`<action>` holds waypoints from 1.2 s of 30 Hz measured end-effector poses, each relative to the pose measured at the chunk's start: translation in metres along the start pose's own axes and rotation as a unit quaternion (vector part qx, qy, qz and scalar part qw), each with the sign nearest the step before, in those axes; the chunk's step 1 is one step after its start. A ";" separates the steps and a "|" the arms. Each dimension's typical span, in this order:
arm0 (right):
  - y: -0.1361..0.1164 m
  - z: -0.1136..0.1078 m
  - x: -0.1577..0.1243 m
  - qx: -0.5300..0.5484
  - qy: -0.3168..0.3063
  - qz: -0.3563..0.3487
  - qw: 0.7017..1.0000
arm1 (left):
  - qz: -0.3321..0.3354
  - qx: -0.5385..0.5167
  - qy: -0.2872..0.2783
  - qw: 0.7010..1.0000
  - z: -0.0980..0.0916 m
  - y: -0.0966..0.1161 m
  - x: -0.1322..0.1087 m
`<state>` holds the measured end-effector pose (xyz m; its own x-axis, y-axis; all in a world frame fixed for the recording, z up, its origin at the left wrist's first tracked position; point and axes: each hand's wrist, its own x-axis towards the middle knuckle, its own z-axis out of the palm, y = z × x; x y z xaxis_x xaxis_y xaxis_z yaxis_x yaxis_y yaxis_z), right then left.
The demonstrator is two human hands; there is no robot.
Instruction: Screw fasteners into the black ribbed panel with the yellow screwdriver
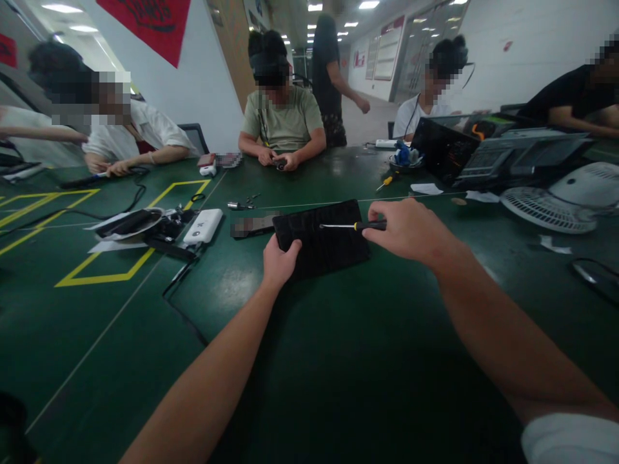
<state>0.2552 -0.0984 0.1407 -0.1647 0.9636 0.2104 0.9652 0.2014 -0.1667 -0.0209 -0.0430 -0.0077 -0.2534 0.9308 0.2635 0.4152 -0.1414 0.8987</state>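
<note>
Fingers (293, 250) clenched, the left hand (279, 263) grips a black panel (333, 252), the right hand (409, 229) a screwdriver (358, 226), short of the tabletop's (338, 361) far edge.

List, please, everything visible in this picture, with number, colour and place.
Table: one, green, centre
Panel: one, black, centre
Screwdriver: one, black-and-yellow handle, across panel
Second screwdriver: one, yellow, beyond panel
Strip: one, dark, behind panel
Box: one, white, left of panel
Plate: one, whitish, left
Fan: one, white, right
Casings: several, black and grey, right
Papers: several, white, left and right
Cables: several, dark, left and right
Tape outlines: several, yellow, left
Small parts: several, mixed colours, across table
Signs: two, red, upper left
Other people: at least five, mixed clothing, background
Left hand: one, bare, gripping panel
Right hand: one, bare, holding screwdriver
</note>
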 end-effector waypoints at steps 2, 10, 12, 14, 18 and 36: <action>-0.003 -0.003 0.002 -0.007 0.006 0.003 1.000 | 0.001 -0.003 -0.001 1.000 0.000 0.000 0.000; -0.008 -0.007 0.010 -0.024 0.015 0.023 0.999 | 0.004 -0.001 -0.002 1.000 0.000 0.002 0.000; -0.006 -0.006 0.011 -0.025 0.017 0.018 0.999 | 0.006 0.001 0.001 1.000 0.000 0.003 -0.001; -0.004 -0.005 0.010 -0.023 0.020 0.009 1.000 | 0.006 0.003 0.001 1.000 0.000 0.003 -0.001; -0.003 -0.003 0.007 -0.032 0.018 0.008 0.999 | 0.002 0.009 0.003 1.000 0.000 0.002 -0.001; -0.004 0.001 0.000 -0.024 0.015 -0.024 0.999 | 0.005 -0.002 -0.002 1.000 0.000 -0.001 -0.001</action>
<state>0.2511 -0.0986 0.1402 -0.2057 0.9473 0.2457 0.9650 0.2381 -0.1098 -0.0210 -0.0438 -0.0088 -0.2448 0.9309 0.2712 0.4145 -0.1524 0.8972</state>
